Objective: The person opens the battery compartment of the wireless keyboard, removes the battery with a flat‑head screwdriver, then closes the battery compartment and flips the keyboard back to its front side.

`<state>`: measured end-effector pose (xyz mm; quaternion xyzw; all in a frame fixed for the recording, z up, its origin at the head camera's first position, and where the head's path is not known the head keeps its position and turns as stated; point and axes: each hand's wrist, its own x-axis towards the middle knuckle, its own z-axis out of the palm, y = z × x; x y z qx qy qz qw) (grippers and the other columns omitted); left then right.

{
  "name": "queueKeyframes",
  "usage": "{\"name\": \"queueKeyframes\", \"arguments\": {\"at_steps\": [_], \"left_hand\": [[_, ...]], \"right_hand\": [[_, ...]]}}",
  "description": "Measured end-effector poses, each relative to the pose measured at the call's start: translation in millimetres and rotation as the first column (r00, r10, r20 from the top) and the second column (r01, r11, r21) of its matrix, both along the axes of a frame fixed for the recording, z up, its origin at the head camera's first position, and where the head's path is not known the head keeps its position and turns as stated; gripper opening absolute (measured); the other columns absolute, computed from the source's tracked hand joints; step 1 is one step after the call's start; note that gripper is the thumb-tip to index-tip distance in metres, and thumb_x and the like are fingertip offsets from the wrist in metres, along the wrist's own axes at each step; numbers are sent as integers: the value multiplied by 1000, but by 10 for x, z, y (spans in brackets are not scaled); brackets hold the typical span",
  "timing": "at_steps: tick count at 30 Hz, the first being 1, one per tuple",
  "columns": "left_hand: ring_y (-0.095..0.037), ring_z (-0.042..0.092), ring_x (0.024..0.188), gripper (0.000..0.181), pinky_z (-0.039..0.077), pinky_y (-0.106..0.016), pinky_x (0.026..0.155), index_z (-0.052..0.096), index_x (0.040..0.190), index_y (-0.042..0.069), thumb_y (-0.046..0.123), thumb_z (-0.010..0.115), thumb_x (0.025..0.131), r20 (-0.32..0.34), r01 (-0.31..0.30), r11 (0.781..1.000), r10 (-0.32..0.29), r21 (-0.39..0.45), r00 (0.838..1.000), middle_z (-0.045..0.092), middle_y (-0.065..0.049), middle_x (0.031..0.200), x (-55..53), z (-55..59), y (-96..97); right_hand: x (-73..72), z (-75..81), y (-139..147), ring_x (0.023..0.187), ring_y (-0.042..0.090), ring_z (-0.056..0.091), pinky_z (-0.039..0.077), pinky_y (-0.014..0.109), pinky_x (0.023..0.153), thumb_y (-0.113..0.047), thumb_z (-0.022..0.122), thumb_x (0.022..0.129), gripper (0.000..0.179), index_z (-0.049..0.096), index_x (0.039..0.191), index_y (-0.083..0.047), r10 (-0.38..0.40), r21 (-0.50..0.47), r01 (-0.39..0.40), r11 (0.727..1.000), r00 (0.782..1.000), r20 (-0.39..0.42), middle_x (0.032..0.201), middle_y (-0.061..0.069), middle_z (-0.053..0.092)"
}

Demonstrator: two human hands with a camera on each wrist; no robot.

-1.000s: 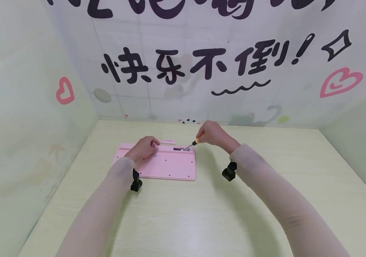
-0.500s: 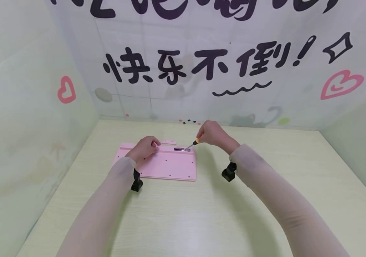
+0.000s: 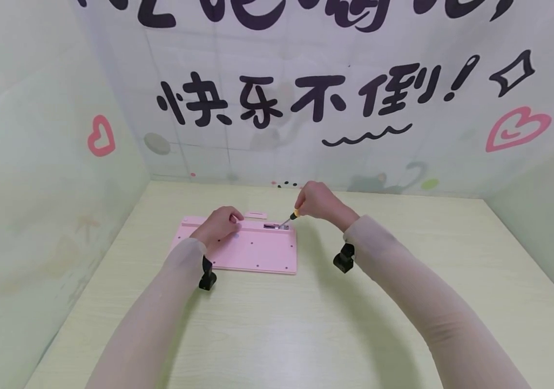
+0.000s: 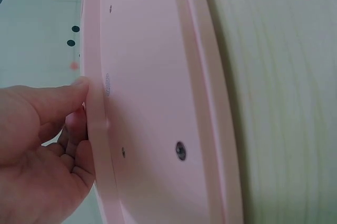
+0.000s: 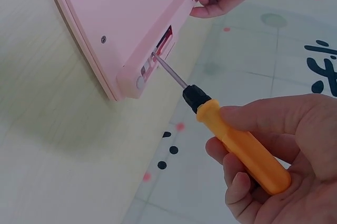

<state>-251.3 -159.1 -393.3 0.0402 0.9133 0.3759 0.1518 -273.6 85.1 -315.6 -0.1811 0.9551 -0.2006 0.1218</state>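
Observation:
A pink keyboard (image 3: 252, 254) lies with its underside up on the table, dark screws dotted over it. Along its far side runs a raised ridge with an uncovered battery compartment (image 5: 164, 39) near the right end. My left hand (image 3: 218, 224) grips that ridge; in the left wrist view the thumb lies on top and the curled fingers (image 4: 79, 124) sit against the far side. My right hand (image 3: 319, 200) holds a screwdriver (image 5: 245, 150) by its orange handle. Its metal shaft slants down, the tip inside the compartment.
A small pink battery cover (image 3: 255, 215) lies just behind the keyboard. The pale wooden table (image 3: 277, 329) meets a printed backdrop (image 3: 277, 151) at the back, with side panels left and right. Each wrist carries a black camera.
My right hand has shifted slightly left with the screwdriver, its tip still in the compartment. The left hand and the keyboard stay in place.

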Motion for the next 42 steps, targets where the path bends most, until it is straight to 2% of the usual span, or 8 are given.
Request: {"name": "queueKeyframes", "arguments": {"at_steps": [8,12,16,19,26,30,34,42], "left_hand": [[-24,44,93,23,38,-33,81,56,114,3,6,53,92,-6,9,1000,-9,-2,1000,49,-11,102,11,9,16],[-25,44,93,23,38,-33,82,56,114,3,6,53,92,-4,8,1000,-8,-1,1000,49,-11,102,7,14,14],[-24,44,92,23,39,-31,78,56,115,4,6,53,92,1,14,1000,-14,-5,1000,49,-11,102,5,19,4],[-24,45,88,24,40,-29,72,55,115,4,7,53,92,7,15,1000,-15,-3,1000,49,-11,100,7,23,-12],[-23,45,85,23,40,-27,68,56,114,3,6,53,91,7,37,999,-37,-1,999,49,-11,98,-11,25,-31],[-22,45,83,22,40,-27,65,56,113,2,3,52,91,8,35,999,-35,8,999,48,-12,97,-22,12,-34],[-23,45,84,22,40,-27,66,57,113,3,3,53,91,10,20,1000,-20,6,1000,48,-11,97,-25,9,-32],[-24,43,88,21,37,-31,75,56,112,0,2,52,91,-25,46,999,-46,2,999,48,-12,97,-12,10,-13]], "right_hand": [[-18,3,-15,78,21,58,50,31,69,-3,69,79,8,73,86,-3,5,32,-6,999,1000,13,90,7,66],[-36,46,-68,68,18,57,49,30,65,-3,67,79,6,73,80,-5,11,83,-12,996,1000,15,79,3,65],[-52,110,-184,47,11,34,36,23,50,-1,62,79,30,51,53,-10,-8,172,4,985,1000,26,51,-3,39],[-71,152,-301,45,11,19,25,24,45,1,55,79,38,32,51,-13,-19,233,10,972,999,34,49,-2,21],[-145,125,-368,45,10,22,28,24,45,-1,53,78,33,36,54,-13,8,262,-15,965,1000,29,49,-3,25],[-173,27,-179,48,11,32,36,24,51,-2,60,78,25,56,55,-8,9,180,-13,984,1000,24,52,-3,43],[-127,-84,20,61,15,52,46,28,62,-4,66,78,8,73,80,-4,-7,29,6,1000,999,40,74,3,67],[-23,-283,249,77,19,59,48,31,68,-6,67,79,13,73,90,-4,-64,-160,70,985,997,42,87,7,69]]}}
